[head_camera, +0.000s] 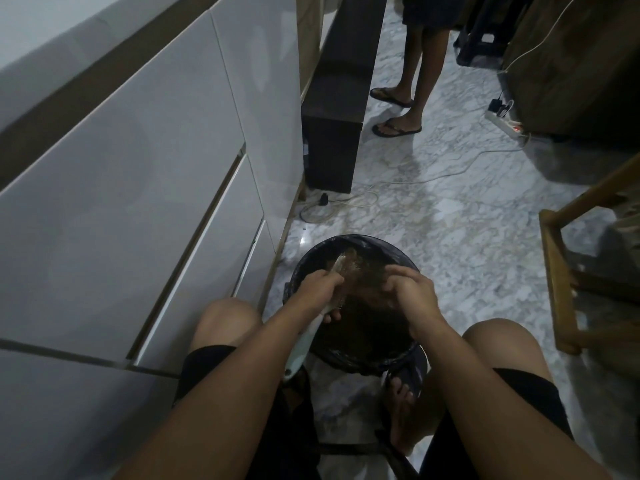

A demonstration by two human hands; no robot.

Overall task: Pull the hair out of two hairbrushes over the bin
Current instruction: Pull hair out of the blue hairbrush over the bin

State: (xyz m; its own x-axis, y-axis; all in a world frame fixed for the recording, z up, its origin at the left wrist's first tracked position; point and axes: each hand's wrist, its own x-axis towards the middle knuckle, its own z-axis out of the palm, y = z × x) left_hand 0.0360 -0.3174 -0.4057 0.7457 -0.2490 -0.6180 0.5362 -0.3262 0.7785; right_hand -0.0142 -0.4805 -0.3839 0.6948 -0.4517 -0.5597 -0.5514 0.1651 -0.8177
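Note:
A round bin (313, 252) lined with a black bag stands on the marble floor between my knees. My left hand (320, 289) grips a pale green hairbrush (341, 266) by the neck, holding its bristled head over the bin; the handle runs back under my wrist. My right hand (410, 289) is bunched just right of the brush head, fingertips pinched on a web of brown hair (363, 285) stretched from the bristles. Only one brush is in view.
White glossy cabinet drawers (138, 202) run along the left. A dark low cabinet (339, 116) stands beyond the bin, with cables (346, 202) on the floor. Another person's legs in flip-flops (398, 126) stand farther back. A wooden frame (557, 271) is at the right.

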